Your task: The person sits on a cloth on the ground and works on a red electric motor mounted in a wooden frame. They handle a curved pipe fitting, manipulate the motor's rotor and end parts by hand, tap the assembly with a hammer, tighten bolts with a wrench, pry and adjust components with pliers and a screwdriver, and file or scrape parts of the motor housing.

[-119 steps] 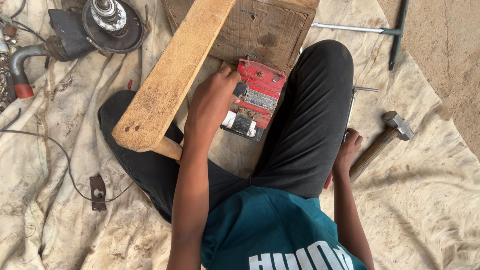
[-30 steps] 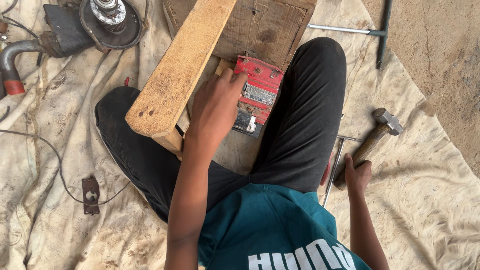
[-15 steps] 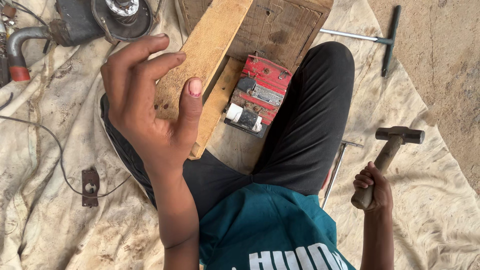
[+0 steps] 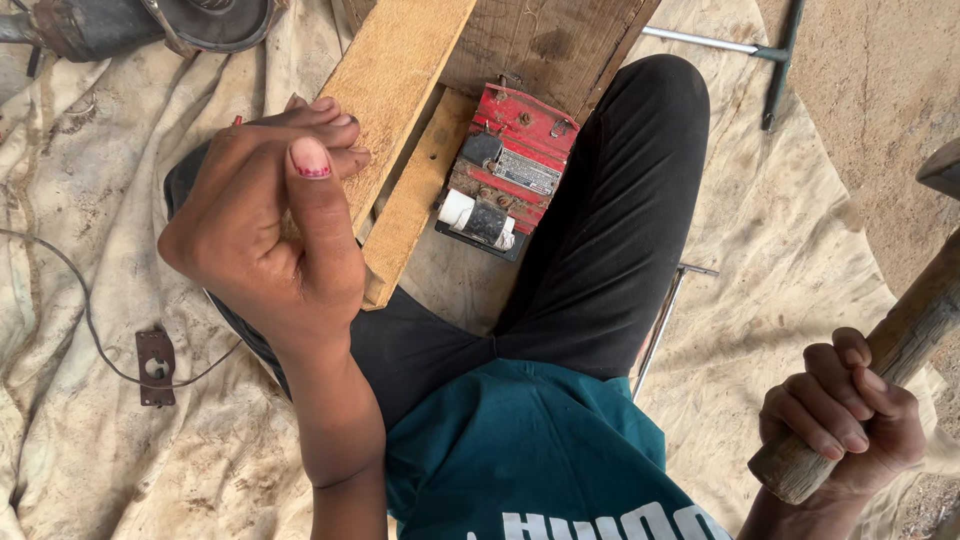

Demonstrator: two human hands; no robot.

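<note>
the right hand (image 4: 845, 425) is clenching around the thick, worn wooden handle of a hammer (image 4: 905, 355), fingers wrapped over the top and the butt end sticking out just below the fist. the handle is slanting up and away from the hand toward the right edge of the view, where only a dark corner of the hammer's head (image 4: 942, 168) is showing. just left of this hand, a thin metal rod (image 4: 660, 325) is lying on the cloth beside the person's black trouser leg (image 4: 610, 230).

the left hand (image 4: 265, 225) is hanging raised and empty, fingers curled loosely inward and the thumb standing up across them; it is gripping nothing. its fingertips are sitting at the near edge of a long pale wooden plank (image 4: 390, 95) that is running up and away from it; whether they are touching it i cannot tell. down and to the left of this hand, a small rusty metal bracket (image 4: 155, 367) and a thin dark wire (image 4: 70, 305) are lying on the stained cream cloth (image 4: 60, 200).

right of the left hand, past the plank, a red metal box-shaped device with a white cylinder at its near end (image 4: 505, 175) is resting between the person's legs. beyond it a dark wooden board (image 4: 545, 40) is lying. farther still, above the left hand, a grey angle grinder (image 4: 150, 20) is sitting at the top edge, and far to the upper right a metal t-shaped bar (image 4: 745, 48) is lying on the cloth.
</note>
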